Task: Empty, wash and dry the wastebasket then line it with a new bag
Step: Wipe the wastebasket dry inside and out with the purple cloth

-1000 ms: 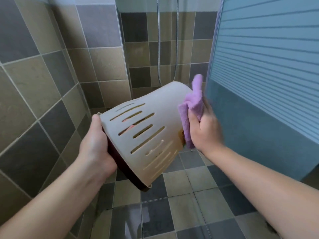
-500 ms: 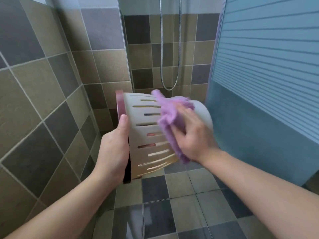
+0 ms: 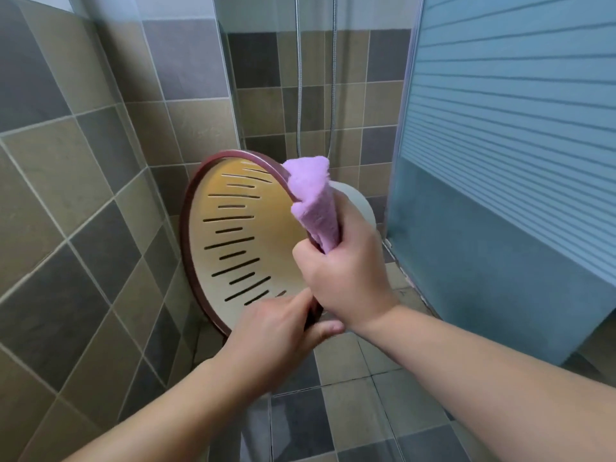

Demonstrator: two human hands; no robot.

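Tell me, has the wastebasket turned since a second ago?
Yes. The wastebasket has turned: its dark red rim and open mouth now face the camera, whereas its slotted outside showed before, against the tiled wall.

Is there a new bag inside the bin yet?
No, the wastebasket has its open mouth toward the camera and its slotted inside is bare, with the purple cloth at its rim.

light: soft, even, bright | shadows: faint | glare: none | focus: sharp | edges: wide-angle bending

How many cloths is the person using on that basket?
1. A purple cloth is held in the right hand, draped over the basket rim at its upper right. The left hand grips the lower rim, with no cloth. Another could be hidden behind the basket.
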